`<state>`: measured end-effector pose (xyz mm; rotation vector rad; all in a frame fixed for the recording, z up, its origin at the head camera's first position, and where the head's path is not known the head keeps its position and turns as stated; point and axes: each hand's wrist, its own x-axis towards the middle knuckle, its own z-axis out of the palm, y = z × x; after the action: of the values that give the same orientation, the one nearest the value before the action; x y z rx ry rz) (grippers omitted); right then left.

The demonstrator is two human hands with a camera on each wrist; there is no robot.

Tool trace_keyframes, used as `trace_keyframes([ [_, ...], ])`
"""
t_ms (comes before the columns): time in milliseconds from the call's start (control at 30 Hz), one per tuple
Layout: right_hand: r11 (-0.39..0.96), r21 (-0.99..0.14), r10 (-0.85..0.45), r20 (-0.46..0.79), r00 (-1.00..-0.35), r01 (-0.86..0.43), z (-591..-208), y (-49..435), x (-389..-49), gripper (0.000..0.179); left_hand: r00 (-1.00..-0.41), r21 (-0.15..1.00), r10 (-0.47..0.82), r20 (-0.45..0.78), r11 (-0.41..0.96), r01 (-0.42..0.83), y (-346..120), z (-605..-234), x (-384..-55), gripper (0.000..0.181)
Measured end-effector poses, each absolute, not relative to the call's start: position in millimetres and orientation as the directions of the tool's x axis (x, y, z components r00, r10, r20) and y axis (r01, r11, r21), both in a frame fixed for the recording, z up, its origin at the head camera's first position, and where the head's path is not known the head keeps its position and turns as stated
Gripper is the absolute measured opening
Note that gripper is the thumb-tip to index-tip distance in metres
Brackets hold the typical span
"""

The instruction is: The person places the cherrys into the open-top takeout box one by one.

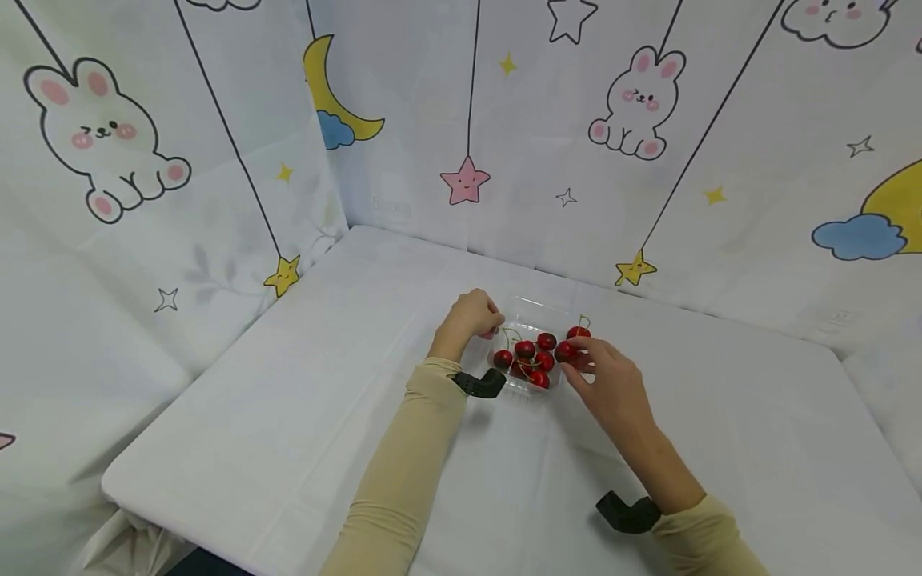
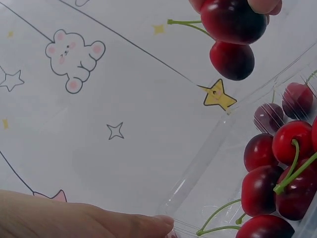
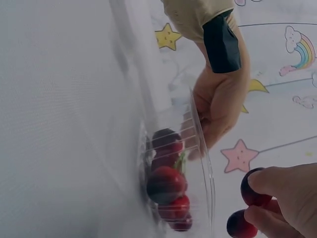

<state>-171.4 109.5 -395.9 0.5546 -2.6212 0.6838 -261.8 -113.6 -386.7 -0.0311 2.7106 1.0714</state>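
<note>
A clear plastic box (image 1: 536,304) holds several dark red cherries (image 1: 524,350) with green stems. My left hand (image 1: 467,320) is at the box's left side; its fingertips pinch the rim (image 2: 190,186), though the thumb is mostly hidden. Over at the right side, my right hand (image 1: 611,384) pinches a cherry (image 2: 233,20) between thumb and fingers, above table height. A second cherry (image 2: 232,60) hangs right beside that one at the fingertips, with green stems showing. In the right wrist view both cherries sit apart from the box wall (image 3: 205,163).
A white cloth covers the table (image 1: 288,432), whose back edge meets a printed curtain (image 1: 403,96) with rabbits, stars and moons. Black wrist bands (image 1: 627,514) are on both arms.
</note>
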Motion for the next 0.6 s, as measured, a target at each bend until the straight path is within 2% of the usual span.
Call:
trace_keyframes([
  [400, 0.8, -0.339, -0.343, 0.418, -0.842, -0.494, -405, 100, -168, 0.042, -0.973, 0.676, 0.061, -0.223, 0.728, -0.11, -114, -389, -262, 0.021],
  [600, 0.809, -0.343, -0.346, 0.381, -0.858, -0.478, -408, 99, -169, 0.043, -0.977, 0.678, 0.076, -0.201, 0.731, -0.083, -115, -389, -263, 0.021],
])
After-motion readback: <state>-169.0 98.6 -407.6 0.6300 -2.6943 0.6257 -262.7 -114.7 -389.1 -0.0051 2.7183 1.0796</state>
